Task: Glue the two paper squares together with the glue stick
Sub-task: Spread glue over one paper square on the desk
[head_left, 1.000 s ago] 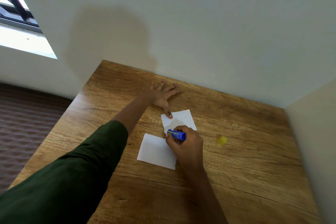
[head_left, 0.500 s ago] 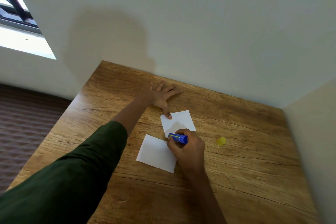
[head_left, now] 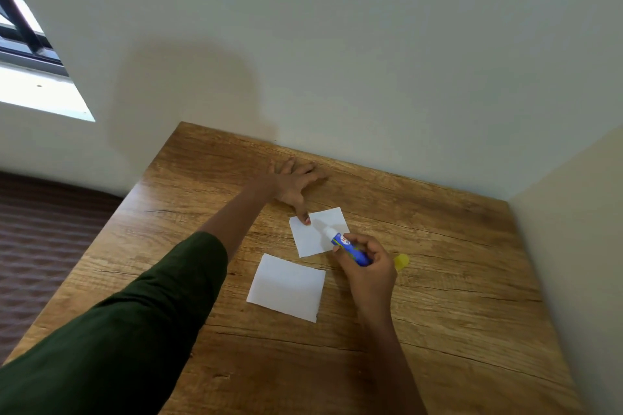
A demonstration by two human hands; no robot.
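Note:
Two white paper squares lie on the wooden table (head_left: 455, 313). The far square (head_left: 312, 236) is pinned at its left corner by the thumb of my left hand (head_left: 291, 187), whose fingers are spread flat on the wood. My right hand (head_left: 367, 268) grips the blue glue stick (head_left: 349, 248), its white tip pointing up-left over the far square's middle. I cannot tell whether the tip touches the paper. The near square (head_left: 286, 286) lies flat and untouched, just left of my right hand.
The glue stick's yellow cap (head_left: 401, 261) lies on the table just right of my right hand. Walls close the table at the back and on the right. The table's left edge drops to a dark floor.
My right hand has shifted right and turned the glue stick, so its white tip now shows and points over the far square. The near square is fully uncovered. My left hand has stayed put.

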